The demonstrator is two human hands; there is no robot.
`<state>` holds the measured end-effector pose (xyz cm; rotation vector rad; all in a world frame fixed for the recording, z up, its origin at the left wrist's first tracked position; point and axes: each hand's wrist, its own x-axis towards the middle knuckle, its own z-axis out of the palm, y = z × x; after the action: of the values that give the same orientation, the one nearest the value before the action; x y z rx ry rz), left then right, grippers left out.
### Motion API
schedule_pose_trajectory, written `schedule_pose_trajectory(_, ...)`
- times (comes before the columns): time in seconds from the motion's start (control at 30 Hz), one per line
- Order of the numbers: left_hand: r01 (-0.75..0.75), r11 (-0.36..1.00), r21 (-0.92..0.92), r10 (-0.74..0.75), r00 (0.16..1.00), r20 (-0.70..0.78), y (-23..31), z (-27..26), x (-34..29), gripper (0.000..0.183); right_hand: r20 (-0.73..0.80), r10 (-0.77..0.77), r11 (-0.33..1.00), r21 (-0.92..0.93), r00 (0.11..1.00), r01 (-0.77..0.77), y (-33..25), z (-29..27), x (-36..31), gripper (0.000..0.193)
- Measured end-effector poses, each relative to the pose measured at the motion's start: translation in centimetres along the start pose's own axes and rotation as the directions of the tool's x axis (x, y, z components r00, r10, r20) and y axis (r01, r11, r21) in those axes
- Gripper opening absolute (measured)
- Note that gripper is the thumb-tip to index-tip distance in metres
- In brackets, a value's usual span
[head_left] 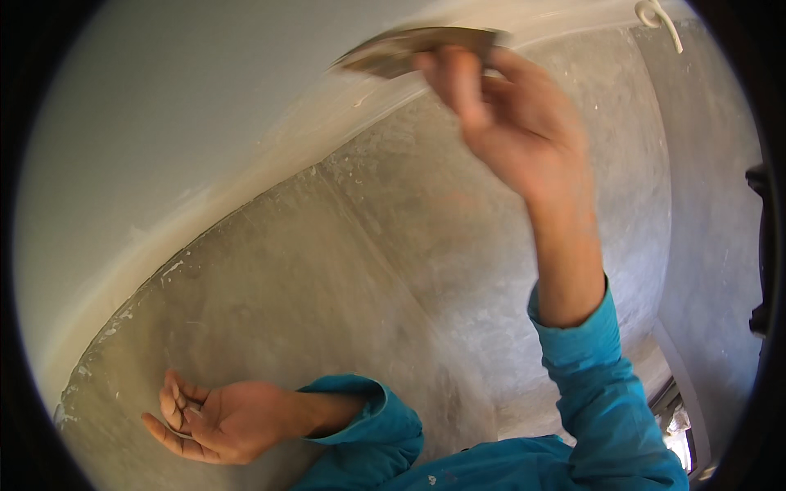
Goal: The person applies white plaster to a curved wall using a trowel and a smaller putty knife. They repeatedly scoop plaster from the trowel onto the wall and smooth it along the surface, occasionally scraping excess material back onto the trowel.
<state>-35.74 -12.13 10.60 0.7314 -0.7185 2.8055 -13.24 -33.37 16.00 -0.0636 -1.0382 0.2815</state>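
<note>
My right hand (pixel 516 123) is raised high and grips a wide, thin metal putty knife (pixel 401 47), its fingers and thumb pinching one end. Motion smears the hand and blade a little. The blade lies against or very near the pale ceiling (pixel 188 106), close to where it meets the grey wall (pixel 327 270); I cannot tell if they touch. Lower left, my left hand (pixel 237 419) hangs in front of the wall with its palm partly up. Its fingers are loosely bent and apart, and nothing shows in them. Both arms wear blue sleeves (pixel 610 401).
A pale, smoothed strip (pixel 270 155) runs along the ceiling's edge, with white flecks on the wall below. A curled white cable (pixel 657 20) hangs at the upper right. Beyond the wall's corner, a dark object (pixel 761 245) stands at the right rim. A bright opening (pixel 678 430) shows lower right.
</note>
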Motion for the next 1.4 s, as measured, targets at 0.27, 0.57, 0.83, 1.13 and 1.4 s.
schedule_pose_trajectory(0.27,0.025,1.0,0.018,-0.024,0.998,-0.061,0.0,0.2,0.1,0.045,-0.129,0.471,0.844,0.355,0.873,-0.403,12.4,3.1,-4.6,0.02)
schedule_pose_trajectory(0.57,0.02,1.0,0.018,-0.02,0.999,-0.036,0.1,0.1,-0.3,0.044,-0.046,0.308,0.811,0.535,0.95,-0.237,7.9,1.6,-1.6,0.014)
schedule_pose_trajectory(0.83,0.034,0.999,-0.023,-0.035,0.998,-0.049,0.2,0.3,-0.3,0.044,-0.013,0.074,0.76,0.648,0.997,-0.048,1.3,-1.4,-4.8,0.016)
schedule_pose_trajectory(1.13,0.046,0.999,-0.006,-0.047,0.998,-0.049,0.3,0.2,-0.1,0.044,-0.145,0.279,0.87,0.457,0.949,-0.186,8.7,-1.5,-0.1,0.017)
schedule_pose_trajectory(1.4,0.033,0.999,0.01,-0.033,0.999,-0.035,-0.1,0.3,-0.2,0.044,-0.038,0.02,0.716,0.698,0.999,0.013,-0.6,-3.4,-3.6,0.023)
